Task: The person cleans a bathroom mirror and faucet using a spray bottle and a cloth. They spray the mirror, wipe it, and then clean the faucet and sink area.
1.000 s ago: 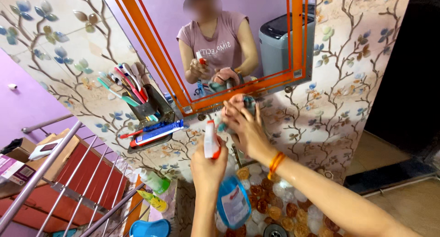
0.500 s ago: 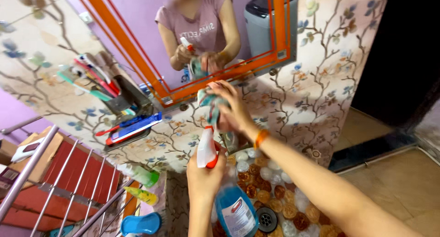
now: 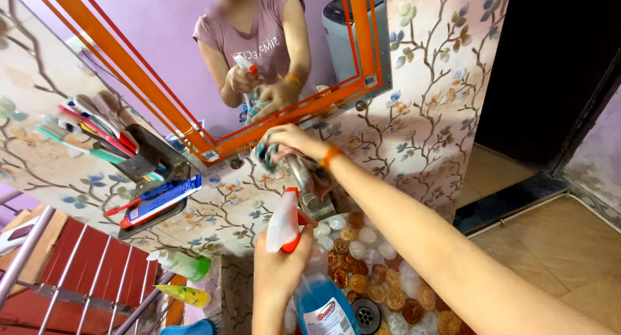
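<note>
My left hand [image 3: 279, 270] grips the spray bottle [image 3: 317, 290], my right hand [image 3: 291, 144] clutches the cloth [image 3: 272, 155] on the tap [image 3: 303, 179]; overspray could mist the mirror [image 3: 213, 69].

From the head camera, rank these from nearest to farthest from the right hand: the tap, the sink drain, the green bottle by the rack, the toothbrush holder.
1. Tap: directly under the right hand, which presses a cloth on it.
2. Toothbrush holder: on the wall, to the left.
3. Green bottle and sink drain: lower left and lower right, too close to call.
</note>
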